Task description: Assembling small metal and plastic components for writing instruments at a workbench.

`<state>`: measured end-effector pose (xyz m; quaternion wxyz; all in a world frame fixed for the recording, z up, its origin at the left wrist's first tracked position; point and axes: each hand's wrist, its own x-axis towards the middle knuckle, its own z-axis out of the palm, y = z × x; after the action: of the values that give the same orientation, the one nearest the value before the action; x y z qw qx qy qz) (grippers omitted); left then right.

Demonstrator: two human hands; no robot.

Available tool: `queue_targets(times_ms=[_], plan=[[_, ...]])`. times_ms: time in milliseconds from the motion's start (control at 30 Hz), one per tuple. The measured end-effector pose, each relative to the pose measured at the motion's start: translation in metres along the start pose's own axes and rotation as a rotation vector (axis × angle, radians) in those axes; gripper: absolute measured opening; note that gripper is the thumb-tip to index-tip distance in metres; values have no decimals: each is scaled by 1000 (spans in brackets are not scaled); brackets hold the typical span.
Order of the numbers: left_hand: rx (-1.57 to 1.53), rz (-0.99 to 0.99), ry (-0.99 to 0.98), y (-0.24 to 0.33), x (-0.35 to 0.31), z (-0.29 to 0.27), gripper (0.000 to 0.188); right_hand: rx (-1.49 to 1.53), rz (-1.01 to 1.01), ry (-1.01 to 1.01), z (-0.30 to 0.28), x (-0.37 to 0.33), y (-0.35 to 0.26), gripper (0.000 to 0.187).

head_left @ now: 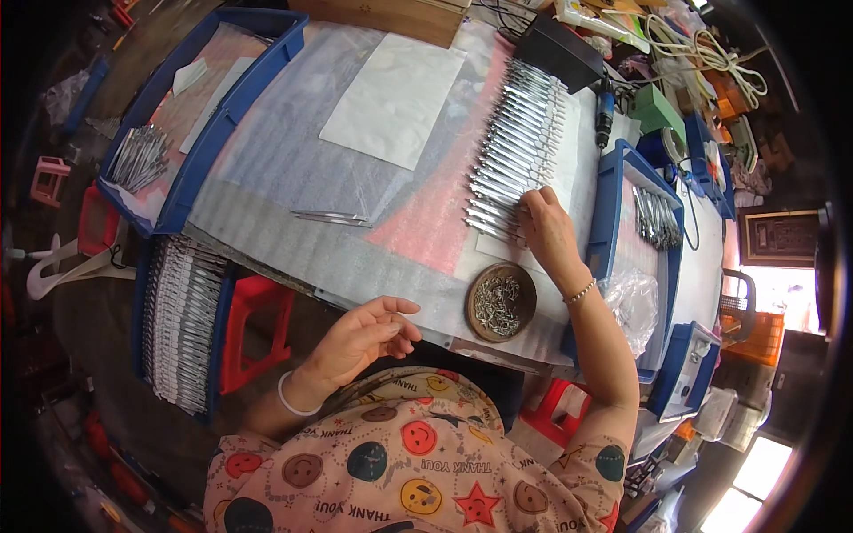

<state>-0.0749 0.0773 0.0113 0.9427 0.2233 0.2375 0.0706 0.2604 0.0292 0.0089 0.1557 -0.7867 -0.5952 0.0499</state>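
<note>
Tweezers [514, 147], a long silver row of them, lie on the foam-covered table [293, 160] beside a flat white sheet [395, 98], with blue trays [200, 107] either side and a round brown dish of tiny metal bits [501, 302] near the edge. Her right hand [546, 226] reaches out, fingertips pinching at the row's near end. Her left hand [366, 336] hangs loosely curled and empty just off the table's front edge.

Blue trays [191, 169] are flanking a foam-covered tabletop [293, 151], one holding a heap of metal pieces [138, 158]. A red stool [253, 329] is standing below, a white sheet [391, 98] is lying flat, and coiled cable [711, 53] is crowding the far corner beside a black box [560, 51].
</note>
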Motion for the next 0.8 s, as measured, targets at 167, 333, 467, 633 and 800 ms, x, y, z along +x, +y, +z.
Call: queue_targets(times_ms=[167, 333, 467, 633, 800], plan=[[186, 115, 51, 10, -1, -5, 29, 26, 25, 19, -6, -4, -12, 15], [1214, 651, 355, 53, 12, -12, 26, 66, 7, -101, -55, -41, -58, 26], [1882, 877, 426, 90, 38, -26, 29, 187, -76, -134, -79, -83, -92, 26], [2284, 815, 323, 102, 49, -25, 22, 405, 19, -205, -68, -131, -103, 24], [2212, 723, 214, 112, 60, -36, 20, 641, 92, -268, -39, -159, -113, 22]])
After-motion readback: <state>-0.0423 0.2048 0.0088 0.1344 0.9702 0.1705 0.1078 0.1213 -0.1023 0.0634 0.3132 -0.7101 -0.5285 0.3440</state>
